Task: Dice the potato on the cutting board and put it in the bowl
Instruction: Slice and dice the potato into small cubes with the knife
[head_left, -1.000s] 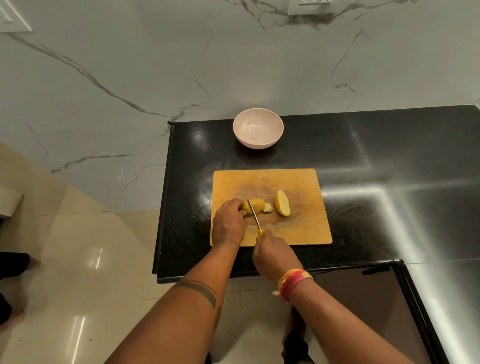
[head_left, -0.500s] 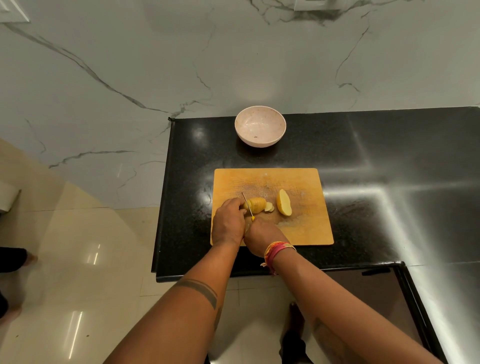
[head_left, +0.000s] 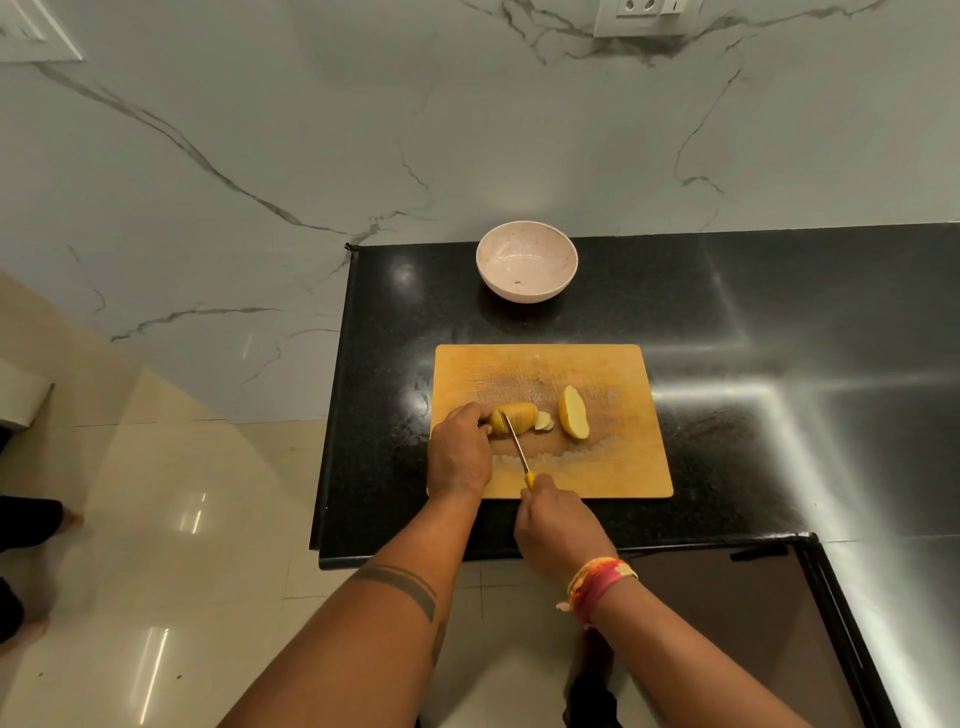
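A wooden cutting board (head_left: 613, 467) lies on the black counter. On it a potato half (head_left: 517, 417) rests cut side down, with slices cut into it and a loose slice (head_left: 544, 421) at its right end. My left hand (head_left: 460, 452) grips the potato half's left end. My right hand (head_left: 558, 530) grips a yellow-handled knife (head_left: 518, 449), whose blade is down in the potato half close to my left fingertips. The other potato half (head_left: 573, 412) lies apart to the right. A pale pink bowl (head_left: 527, 267) stands behind the board, holding only a small speck.
The black counter (head_left: 779, 364) stretches right, and its front edge lies just below the board. A marble wall rises behind the bowl, with a socket plate (head_left: 644, 15) at the top. A dark appliance front (head_left: 727, 623) sits under the counter on the right. Tiled floor lies left.
My right hand pushed the knife forward over the potato half, then drew back toward me. The blade now cuts further left in the half. My left hand has kept its grip.
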